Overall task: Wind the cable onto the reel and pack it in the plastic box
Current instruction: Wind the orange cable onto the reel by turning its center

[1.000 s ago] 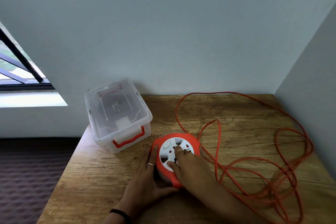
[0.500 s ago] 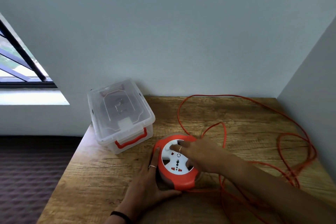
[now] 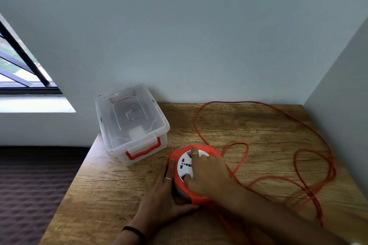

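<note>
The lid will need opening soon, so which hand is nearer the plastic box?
Left. The left hand rests against the reel's left side, on the side facing the plastic box. The right hand lies on top of the reel, farther from the box.

Looks like a room at home: wood-grain tabletop (image 3: 258, 125) in a plain grey wall (image 3: 199, 36) corner, barred window (image 3: 23, 73) at left.

Bare forearms; left hand (image 3: 161, 197) wears a thin ring and black wristband (image 3: 133, 231); right hand (image 3: 209, 175) one ring.
</note>
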Tool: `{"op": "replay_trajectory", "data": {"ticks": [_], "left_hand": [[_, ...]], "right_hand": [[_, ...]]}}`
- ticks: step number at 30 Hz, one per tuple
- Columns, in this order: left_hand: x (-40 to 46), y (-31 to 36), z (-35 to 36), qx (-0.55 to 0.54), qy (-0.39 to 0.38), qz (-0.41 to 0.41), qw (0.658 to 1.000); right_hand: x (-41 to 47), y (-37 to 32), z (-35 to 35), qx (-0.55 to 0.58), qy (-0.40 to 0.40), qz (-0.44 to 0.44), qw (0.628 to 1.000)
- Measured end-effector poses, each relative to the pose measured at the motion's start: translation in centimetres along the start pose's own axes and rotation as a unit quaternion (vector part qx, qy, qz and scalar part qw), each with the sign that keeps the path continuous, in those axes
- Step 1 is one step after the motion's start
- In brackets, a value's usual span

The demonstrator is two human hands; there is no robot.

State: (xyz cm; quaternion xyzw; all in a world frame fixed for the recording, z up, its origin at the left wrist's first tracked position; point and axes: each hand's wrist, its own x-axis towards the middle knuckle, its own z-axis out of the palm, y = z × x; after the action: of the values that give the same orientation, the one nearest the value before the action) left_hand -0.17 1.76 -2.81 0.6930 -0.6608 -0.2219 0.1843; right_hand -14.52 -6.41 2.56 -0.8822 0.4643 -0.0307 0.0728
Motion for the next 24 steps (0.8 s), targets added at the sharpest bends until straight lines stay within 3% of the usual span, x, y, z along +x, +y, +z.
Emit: {"op": "replay_trajectory", "data": {"ticks": [2, 5, 18, 24], "left_hand": [[0.0, 0.0, 0.1, 0.001, 0.001, 0.002, 1.0], [0.0, -0.2, 0.2, -0.005, 0.003, -0.004, 1.0], [0.0, 0.1, 0.1, -0.006, 0.006, 0.005, 1.0], [0.0, -0.2, 0.2, -0.007, 0.002, 0.0, 1.0]], "right_hand": [[0.3, -1.2, 0.5, 0.026, -0.01, 0.084, 0.996], [0.5, -1.6, 0.8, 0.027, -0.018, 0.099, 0.995], [1.6, 5.1, -2.0, 0.05, -0.118, -0.13, 0.983], [2.0, 4.7, -2.2, -0.033, -0.154, -0.194, 0.968]]}}
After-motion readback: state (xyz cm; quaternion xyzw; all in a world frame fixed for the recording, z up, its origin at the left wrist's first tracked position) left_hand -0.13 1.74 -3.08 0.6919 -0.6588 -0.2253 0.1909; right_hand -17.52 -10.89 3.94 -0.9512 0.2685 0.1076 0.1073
